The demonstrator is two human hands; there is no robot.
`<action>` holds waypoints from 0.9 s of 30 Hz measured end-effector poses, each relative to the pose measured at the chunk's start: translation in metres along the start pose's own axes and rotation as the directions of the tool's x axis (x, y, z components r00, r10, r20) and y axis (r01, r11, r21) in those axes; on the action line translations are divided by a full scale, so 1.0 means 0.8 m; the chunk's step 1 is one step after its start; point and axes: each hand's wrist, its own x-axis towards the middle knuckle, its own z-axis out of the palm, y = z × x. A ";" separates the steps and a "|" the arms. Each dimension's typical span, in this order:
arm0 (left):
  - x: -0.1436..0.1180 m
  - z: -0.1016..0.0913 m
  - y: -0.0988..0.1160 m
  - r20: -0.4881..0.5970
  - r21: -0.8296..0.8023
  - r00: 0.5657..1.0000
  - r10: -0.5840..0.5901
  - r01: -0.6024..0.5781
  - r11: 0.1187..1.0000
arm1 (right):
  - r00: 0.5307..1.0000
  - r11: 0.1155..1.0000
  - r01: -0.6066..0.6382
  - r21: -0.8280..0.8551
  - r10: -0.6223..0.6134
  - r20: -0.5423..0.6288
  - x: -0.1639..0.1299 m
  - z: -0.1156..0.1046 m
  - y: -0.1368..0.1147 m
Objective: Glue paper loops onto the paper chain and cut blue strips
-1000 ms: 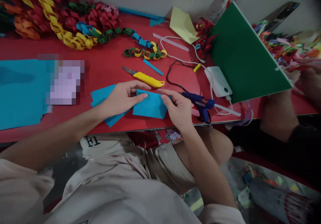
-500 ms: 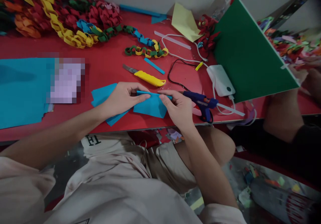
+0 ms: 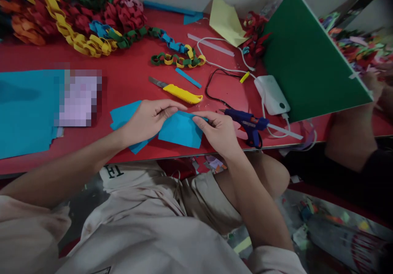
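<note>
A small sheet of blue paper (image 3: 180, 131) is between my hands near the table's front edge. My left hand (image 3: 150, 120) is closed at its upper left edge, thumb and fingers together. My right hand (image 3: 218, 131) pinches the upper right corner between thumb and fingers. More blue paper pieces (image 3: 125, 113) lie partly beneath my left hand. Beyond my hands rests a yellow utility knife (image 3: 183, 94) with its blade out, and past it a narrow blue paper strip (image 3: 188, 77). A blue glue gun (image 3: 247, 120) with a glue stick lies just right of my right hand.
Paper chains (image 3: 82, 41) spread along the back of the red table (image 3: 129, 75). Larger blue sheets (image 3: 27, 110) lie at left. A white power bank (image 3: 272, 95) with cables sits before a green board (image 3: 313, 61). Another person's arm (image 3: 350, 137) is at right.
The upper edge of the blue paper, earlier folded up as a narrow strip between my fingers, now lies flatter. My left fingers have stretched along that edge. The view has shifted slightly.
</note>
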 end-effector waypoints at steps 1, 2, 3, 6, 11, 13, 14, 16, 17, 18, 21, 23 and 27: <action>-0.002 -0.003 -0.002 0.034 0.030 0.998 0.057 -0.058 0.998 | 1.000 0.999 -0.015 0.030 0.016 -0.023 0.000 -0.002 0.003; -0.003 -0.006 -0.004 0.079 0.064 0.989 0.125 -0.130 0.989 | 0.998 0.997 -0.034 0.063 0.037 -0.046 0.000 -0.004 0.006; -0.005 -0.008 -0.006 0.123 0.099 0.972 0.201 -0.214 0.972 | 0.996 0.994 -0.052 0.099 0.059 -0.065 -0.001 -0.005 0.009; -0.005 -0.010 -0.010 0.174 0.169 0.889 0.424 -0.451 0.876 | 0.992 0.978 -0.093 0.186 0.107 -0.068 -0.002 -0.008 0.012; 0.000 -0.001 -0.005 0.051 0.058 0.858 0.510 -0.513 0.857 | 0.995 0.983 -0.089 0.158 0.095 -0.027 -0.003 -0.007 0.004; 0.000 0.001 -0.003 0.044 0.028 0.845 0.533 -0.534 0.845 | 0.995 0.978 -0.093 0.186 0.098 -0.017 -0.002 -0.005 0.001; 0.000 0.002 -0.002 0.044 0.028 0.833 0.551 -0.552 0.833 | 0.994 0.970 -0.102 0.219 0.107 -0.012 -0.002 -0.005 0.000; -0.001 0.003 -0.002 0.053 0.042 0.837 0.544 -0.546 0.837 | 0.992 0.948 -0.127 0.291 0.128 0.015 -0.001 -0.004 -0.001; -0.001 0.002 -0.002 0.051 0.050 0.855 0.516 -0.518 0.854 | 0.991 0.942 -0.133 0.309 0.131 0.030 -0.001 -0.004 -0.001; -0.001 0.002 -0.002 0.046 0.055 0.879 0.474 -0.476 0.878 | 0.992 0.942 -0.129 0.310 0.125 0.033 0.000 -0.004 -0.001; -0.001 0.001 -0.001 0.046 0.061 0.934 0.354 -0.356 0.932 | 0.996 0.962 -0.081 0.261 0.091 -0.026 -0.001 -0.005 -0.001; -0.001 0.001 -0.001 0.058 0.077 0.944 0.326 -0.329 0.941 | 0.993 0.961 -0.081 0.265 0.101 -0.061 -0.001 -0.006 0.001; -0.003 0.004 -0.003 0.042 0.142 0.922 0.386 -0.388 0.911 | 0.985 0.918 -0.159 0.364 0.171 -0.002 -0.001 -0.006 0.007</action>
